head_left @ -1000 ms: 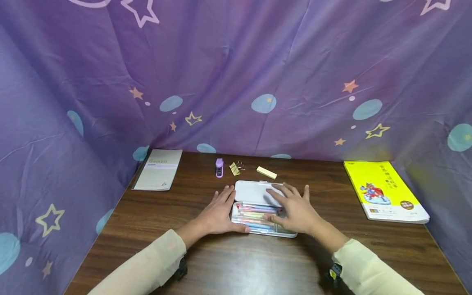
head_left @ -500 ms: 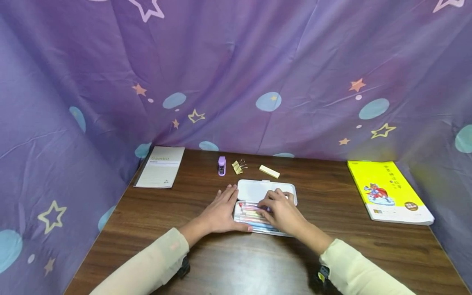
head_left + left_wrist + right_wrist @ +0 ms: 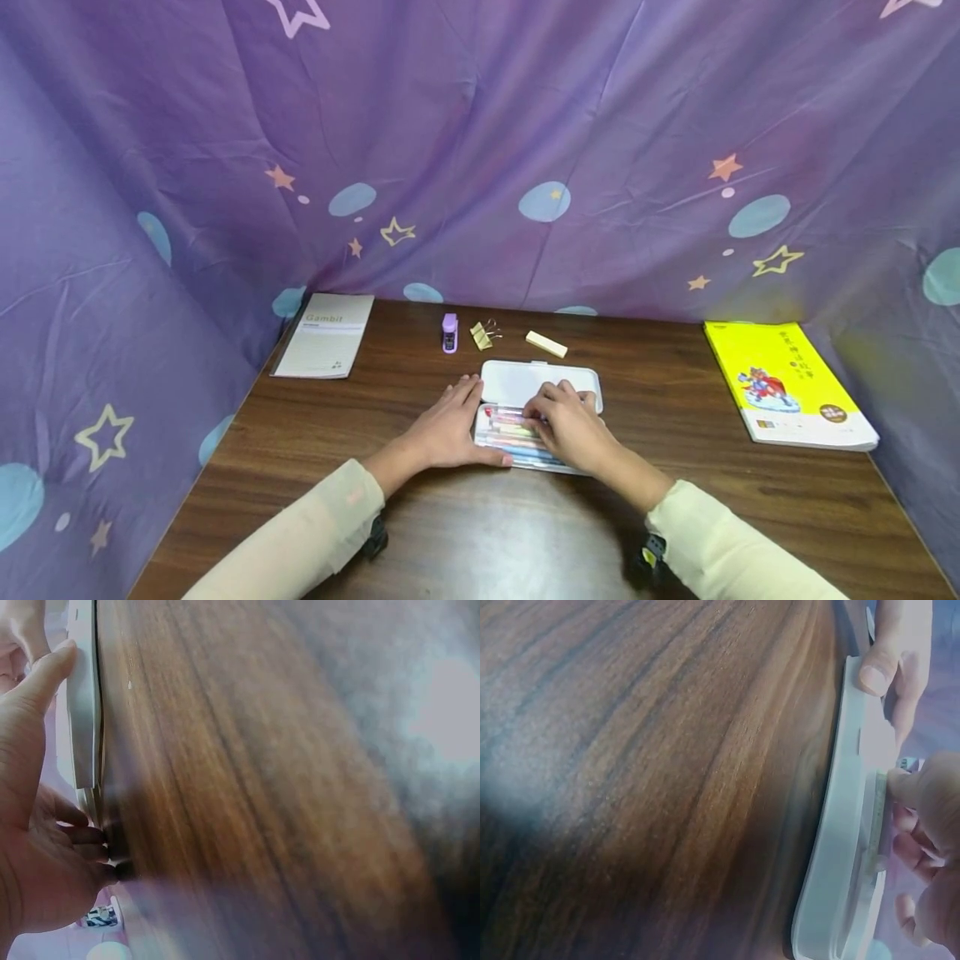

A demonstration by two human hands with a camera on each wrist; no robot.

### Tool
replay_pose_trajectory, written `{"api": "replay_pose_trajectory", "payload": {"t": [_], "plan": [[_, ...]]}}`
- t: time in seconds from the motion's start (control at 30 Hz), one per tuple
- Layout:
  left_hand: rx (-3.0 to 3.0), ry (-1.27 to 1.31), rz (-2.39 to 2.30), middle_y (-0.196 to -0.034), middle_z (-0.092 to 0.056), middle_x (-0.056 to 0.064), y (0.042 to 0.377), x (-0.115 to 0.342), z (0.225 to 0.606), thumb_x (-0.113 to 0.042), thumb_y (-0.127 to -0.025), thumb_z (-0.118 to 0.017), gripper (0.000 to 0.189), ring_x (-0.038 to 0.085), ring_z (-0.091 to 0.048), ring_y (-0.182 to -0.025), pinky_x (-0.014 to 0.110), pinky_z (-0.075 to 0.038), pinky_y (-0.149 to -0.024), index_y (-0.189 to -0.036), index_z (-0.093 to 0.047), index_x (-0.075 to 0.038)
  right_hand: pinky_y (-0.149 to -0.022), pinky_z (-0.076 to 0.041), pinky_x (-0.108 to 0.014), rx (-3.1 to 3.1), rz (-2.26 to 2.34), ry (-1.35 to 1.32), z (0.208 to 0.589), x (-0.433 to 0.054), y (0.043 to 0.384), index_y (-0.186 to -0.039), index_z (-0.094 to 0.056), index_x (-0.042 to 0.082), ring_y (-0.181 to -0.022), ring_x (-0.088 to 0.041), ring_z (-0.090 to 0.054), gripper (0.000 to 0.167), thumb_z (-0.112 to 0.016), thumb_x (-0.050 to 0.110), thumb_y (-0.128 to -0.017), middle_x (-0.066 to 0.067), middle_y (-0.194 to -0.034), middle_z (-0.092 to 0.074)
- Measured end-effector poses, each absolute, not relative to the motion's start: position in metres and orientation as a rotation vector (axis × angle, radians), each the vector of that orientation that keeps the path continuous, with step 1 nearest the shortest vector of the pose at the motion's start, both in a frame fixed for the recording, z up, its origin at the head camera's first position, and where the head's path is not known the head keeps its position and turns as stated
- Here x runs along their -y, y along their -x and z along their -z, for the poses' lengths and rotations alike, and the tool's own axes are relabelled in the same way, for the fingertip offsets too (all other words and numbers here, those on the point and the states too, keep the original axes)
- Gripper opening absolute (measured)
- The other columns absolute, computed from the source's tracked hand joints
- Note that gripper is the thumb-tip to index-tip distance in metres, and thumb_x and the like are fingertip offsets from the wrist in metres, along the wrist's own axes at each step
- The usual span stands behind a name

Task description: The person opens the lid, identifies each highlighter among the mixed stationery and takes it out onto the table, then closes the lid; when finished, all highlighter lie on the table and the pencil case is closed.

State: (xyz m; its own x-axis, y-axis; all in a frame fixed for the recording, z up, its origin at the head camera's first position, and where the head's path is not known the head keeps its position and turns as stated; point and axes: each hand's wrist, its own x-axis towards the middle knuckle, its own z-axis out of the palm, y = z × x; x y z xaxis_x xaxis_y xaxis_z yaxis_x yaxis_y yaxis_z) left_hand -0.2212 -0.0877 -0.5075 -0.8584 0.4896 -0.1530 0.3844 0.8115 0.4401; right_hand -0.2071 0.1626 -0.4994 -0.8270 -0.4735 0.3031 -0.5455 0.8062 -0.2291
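A white pencil case [image 3: 506, 383] lies on the table with its lid folded back. Several colored pens [image 3: 504, 432] fill its tray. My left hand [image 3: 448, 427] rests against the case's left end, its fingers straight and its thumb on the front edge. Over the right part of the tray, my right hand [image 3: 573, 427] has its fingers curled down, and thumb and fingers appear to pinch a pen. That pen is mostly hidden by the hand. In the right wrist view the right thumb [image 3: 904, 786] touches inside the case wall [image 3: 840, 825].
Behind the case stand a purple stapler [image 3: 449, 335], a gold binder clip [image 3: 482, 335] and a cream-colored bar [image 3: 547, 344]. A grey-white notebook [image 3: 326, 337] lies at the back left, a yellow book [image 3: 783, 379] at the right. Purple cloth [image 3: 465, 150] hangs behind the table.
My right hand was spread over the case a second ago; its fingers have since moved left and curled down among the pens. My left hand stays at the case's left end.
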Motion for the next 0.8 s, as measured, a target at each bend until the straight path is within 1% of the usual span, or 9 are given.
{"api": "replay_pose_trajectory", "payload": {"t": [0.17,0.33,0.53,0.8], "plan": [[-2.741,-0.669,-0.567,-0.186,-0.015,0.019,0.222,0.088,0.505,-0.091,-0.081,-0.073,0.143,0.040,-0.017,-0.173,0.051,-0.026,-0.140,-0.177,-0.015,-0.003,-0.085,-0.049,-0.057,2.763,-0.400,-0.829,0.496,-0.162,0.210,-0.098,-0.081,0.019,-0.092,-0.018,-0.058,0.009,-0.087,0.026,-0.097,0.004,-0.095,-0.072],[-2.741,-0.669,-0.567,-0.186,-0.014,0.019,0.222,0.088,0.506,-0.091,-0.081,-0.072,0.143,0.039,-0.016,-0.173,0.049,-0.024,-0.141,-0.177,-0.014,-0.003,-0.086,-0.048,-0.057,2.773,-0.336,-0.870,0.493,-0.162,0.211,-0.099,-0.082,0.018,-0.095,-0.021,-0.058,0.008,-0.084,0.025,-0.099,0.003,-0.096,-0.071],[-2.744,-0.676,-0.567,-0.186,-0.014,0.019,0.222,0.088,0.506,-0.091,-0.081,-0.073,0.143,0.039,-0.015,-0.173,0.049,-0.022,-0.141,-0.177,-0.014,-0.002,-0.087,-0.049,-0.058,2.687,-0.231,-0.907,0.493,-0.165,0.211,-0.097,-0.080,0.017,-0.093,-0.023,-0.057,0.009,-0.085,0.025,-0.099,0.002,-0.095,-0.067],[-2.729,-0.688,-0.566,-0.186,-0.015,0.021,0.220,0.088,0.506,-0.089,-0.083,-0.073,0.141,0.038,-0.015,-0.174,0.048,-0.023,-0.141,-0.176,-0.015,-0.001,-0.087,-0.047,-0.058,2.500,-0.109,-0.955,0.495,-0.188,0.210,-0.102,-0.076,0.017,-0.097,-0.025,-0.058,0.012,-0.085,0.020,-0.097,-0.001,-0.102,-0.066]]}}
